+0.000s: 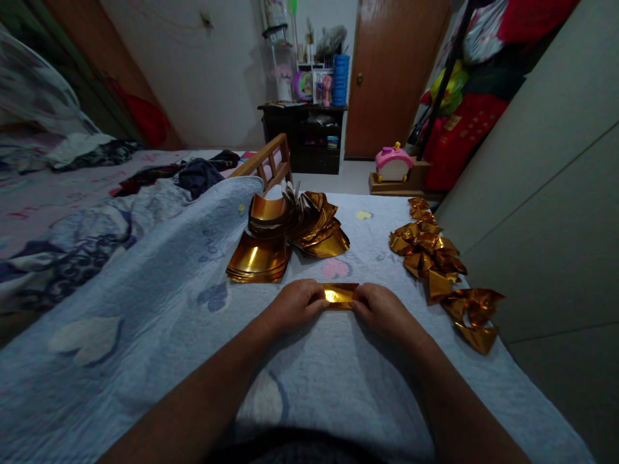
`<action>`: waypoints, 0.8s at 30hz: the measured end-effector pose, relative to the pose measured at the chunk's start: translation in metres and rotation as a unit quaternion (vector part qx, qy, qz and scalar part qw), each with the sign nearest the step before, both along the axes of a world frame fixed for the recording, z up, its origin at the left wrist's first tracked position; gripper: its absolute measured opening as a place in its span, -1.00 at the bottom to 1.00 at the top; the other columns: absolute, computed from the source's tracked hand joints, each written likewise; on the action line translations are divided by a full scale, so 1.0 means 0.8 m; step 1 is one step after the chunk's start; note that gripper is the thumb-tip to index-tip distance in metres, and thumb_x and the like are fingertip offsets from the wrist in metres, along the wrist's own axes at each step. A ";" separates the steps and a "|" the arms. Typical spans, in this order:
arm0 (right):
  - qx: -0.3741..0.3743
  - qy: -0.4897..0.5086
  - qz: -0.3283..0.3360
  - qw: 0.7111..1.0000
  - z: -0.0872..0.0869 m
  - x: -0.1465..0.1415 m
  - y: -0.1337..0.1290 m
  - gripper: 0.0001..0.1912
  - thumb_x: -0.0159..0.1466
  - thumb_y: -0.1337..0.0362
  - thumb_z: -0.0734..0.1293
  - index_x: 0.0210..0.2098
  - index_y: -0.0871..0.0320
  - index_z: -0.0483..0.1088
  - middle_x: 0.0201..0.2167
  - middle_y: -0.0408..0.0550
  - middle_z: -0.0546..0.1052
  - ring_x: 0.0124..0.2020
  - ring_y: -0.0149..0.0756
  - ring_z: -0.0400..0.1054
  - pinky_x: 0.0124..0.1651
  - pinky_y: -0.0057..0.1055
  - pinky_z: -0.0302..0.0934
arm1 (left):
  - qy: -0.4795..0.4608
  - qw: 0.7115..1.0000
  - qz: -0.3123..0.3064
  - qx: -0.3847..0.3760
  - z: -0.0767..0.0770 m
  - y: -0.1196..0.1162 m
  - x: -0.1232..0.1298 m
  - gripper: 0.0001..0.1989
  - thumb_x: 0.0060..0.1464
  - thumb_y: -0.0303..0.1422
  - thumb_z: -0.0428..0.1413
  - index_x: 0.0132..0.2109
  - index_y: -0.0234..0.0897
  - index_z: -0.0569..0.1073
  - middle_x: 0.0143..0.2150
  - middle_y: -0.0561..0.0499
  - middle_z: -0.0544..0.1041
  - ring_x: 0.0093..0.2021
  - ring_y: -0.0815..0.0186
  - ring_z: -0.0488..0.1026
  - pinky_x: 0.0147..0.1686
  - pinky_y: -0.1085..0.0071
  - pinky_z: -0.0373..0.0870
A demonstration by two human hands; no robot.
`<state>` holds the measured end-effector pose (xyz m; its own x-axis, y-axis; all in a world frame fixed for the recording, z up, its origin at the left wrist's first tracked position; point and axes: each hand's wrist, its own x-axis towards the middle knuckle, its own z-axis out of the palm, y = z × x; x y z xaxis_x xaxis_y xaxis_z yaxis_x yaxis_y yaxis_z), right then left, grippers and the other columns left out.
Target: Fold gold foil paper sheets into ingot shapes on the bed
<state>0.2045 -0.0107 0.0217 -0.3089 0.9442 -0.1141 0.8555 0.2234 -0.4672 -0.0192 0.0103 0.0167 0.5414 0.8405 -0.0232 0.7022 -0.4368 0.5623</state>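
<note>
Between my two hands is a narrow strip of folded gold foil paper (340,294), held level just over the bedspread. My left hand (298,304) pinches its left end, thumb on the near side. The right end sits in the closed fingers of my right hand (383,310). Beyond my left hand lie fanned stacks of flat gold foil sheets (261,254), some curling up at the back. Off to the right of my right hand is a row of folded gold foil pieces (430,254), heaped along the bed's edge.
A pale blue bedspread (159,361) with heart shapes covers the bed under my arms. A wooden rail (264,158) stands at the far left corner. Crumpled clothes (198,177) lie on the left. A cabinet wall (546,245) runs close along the right side.
</note>
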 end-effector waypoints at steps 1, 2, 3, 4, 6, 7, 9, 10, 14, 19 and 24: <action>0.000 -0.004 -0.001 1.000 0.000 0.000 0.000 -0.81 0.31 0.33 0.26 -0.31 0.20 0.52 -0.31 0.04 0.59 -0.29 -0.25 0.40 -0.24 -0.38 0.10 | 0.000 1.000 -0.004 -0.002 0.001 0.000 0.000 -0.85 0.21 -0.38 0.10 -0.29 -0.31 0.54 -0.33 0.00 0.54 -0.30 0.30 0.45 -0.31 0.43 0.22; 0.000 -0.008 -0.001 1.000 0.000 0.000 0.000 -0.81 0.32 0.32 0.27 -0.31 0.20 0.52 -0.31 0.04 0.59 -0.29 -0.24 0.40 -0.24 -0.38 0.10 | 0.001 1.000 -0.008 -0.005 0.002 0.000 0.000 -0.84 0.22 -0.39 0.09 -0.29 -0.31 0.54 -0.32 -0.01 0.54 -0.29 0.30 0.45 -0.30 0.43 0.23; 0.001 -0.011 -0.002 1.000 0.000 -0.001 0.000 -0.81 0.32 0.32 0.27 -0.32 0.20 0.52 -0.31 0.04 0.59 -0.29 -0.24 0.40 -0.24 -0.38 0.09 | 0.003 1.000 -0.011 -0.007 0.003 0.000 0.001 -0.83 0.23 -0.39 0.08 -0.29 -0.32 0.54 -0.32 -0.02 0.54 -0.29 0.30 0.45 -0.29 0.43 0.23; 0.002 -0.014 -0.003 1.000 0.000 -0.001 0.000 -0.81 0.32 0.31 0.27 -0.32 0.20 0.52 -0.31 0.04 0.59 -0.30 -0.24 0.40 -0.24 -0.38 0.09 | 0.006 1.000 -0.012 -0.007 0.003 0.000 0.001 -0.82 0.23 -0.39 0.07 -0.29 -0.32 0.54 -0.32 -0.02 0.54 -0.29 0.29 0.45 -0.29 0.43 0.24; 0.004 -0.016 -0.005 1.000 0.000 -0.001 0.001 -0.81 0.32 0.32 0.27 -0.32 0.19 0.52 -0.32 0.04 0.59 -0.30 -0.24 0.40 -0.24 -0.37 0.09 | 0.010 1.000 -0.007 -0.006 0.003 0.000 0.001 -0.82 0.23 -0.38 0.07 -0.28 -0.32 0.54 -0.31 -0.03 0.54 -0.29 0.28 0.44 -0.29 0.42 0.24; 0.004 -0.015 -0.006 1.000 0.000 -0.001 0.001 -0.81 0.31 0.32 0.27 -0.32 0.19 0.52 -0.32 0.04 0.59 -0.30 -0.24 0.40 -0.24 -0.37 0.08 | 0.011 1.000 -0.003 -0.006 0.002 0.000 0.002 -0.83 0.22 -0.38 0.08 -0.28 -0.32 0.54 -0.31 -0.03 0.54 -0.29 0.28 0.45 -0.29 0.41 0.24; 0.002 -0.010 -0.009 1.000 -0.001 -0.002 0.001 -0.82 0.31 0.32 0.27 -0.32 0.19 0.53 -0.32 0.04 0.59 -0.30 -0.24 0.40 -0.24 -0.37 0.08 | 0.008 1.000 0.003 -0.009 0.001 0.001 0.001 -0.85 0.20 -0.39 0.09 -0.28 -0.32 0.53 -0.31 -0.03 0.55 -0.28 0.27 0.45 -0.28 0.41 0.25; 0.001 -0.009 -0.010 1.000 -0.001 -0.002 0.001 -0.82 0.31 0.31 0.27 -0.32 0.19 0.53 -0.32 0.04 0.59 -0.30 -0.24 0.40 -0.25 -0.37 0.08 | 0.004 1.000 0.005 -0.011 0.000 0.001 0.001 -0.86 0.19 -0.40 0.09 -0.28 -0.32 0.53 -0.31 -0.02 0.55 -0.28 0.27 0.45 -0.28 0.41 0.25; 0.002 -0.002 -0.009 1.000 -0.001 -0.001 0.001 -0.81 0.31 0.31 0.27 -0.33 0.19 0.52 -0.32 0.05 0.59 -0.31 -0.25 0.39 -0.26 -0.38 0.08 | -0.008 1.000 0.014 -0.012 0.000 0.000 0.001 -0.88 0.17 -0.39 0.10 -0.29 -0.31 0.52 -0.31 -0.02 0.56 -0.27 0.26 0.46 -0.27 0.40 0.26; -0.005 0.001 -0.008 1.000 -0.004 0.000 0.003 -0.81 0.29 0.32 0.27 -0.33 0.19 0.52 -0.34 0.02 0.59 -0.32 -0.26 0.39 -0.27 -0.40 0.08 | -0.010 1.000 0.017 -0.019 0.001 0.000 0.001 -0.87 0.17 -0.39 0.10 -0.30 -0.31 0.52 -0.32 -0.02 0.56 -0.27 0.26 0.46 -0.27 0.40 0.25; -0.002 -0.005 0.000 1.000 -0.006 0.002 0.004 -0.80 0.31 0.30 0.26 -0.32 0.18 0.52 -0.32 0.04 0.58 -0.31 -0.25 0.40 -0.25 -0.39 0.09 | -0.001 1.000 0.004 -0.018 0.004 0.002 0.000 -0.84 0.21 -0.38 0.06 -0.26 -0.31 0.53 -0.29 -0.04 0.56 -0.27 0.26 0.45 -0.26 0.40 0.26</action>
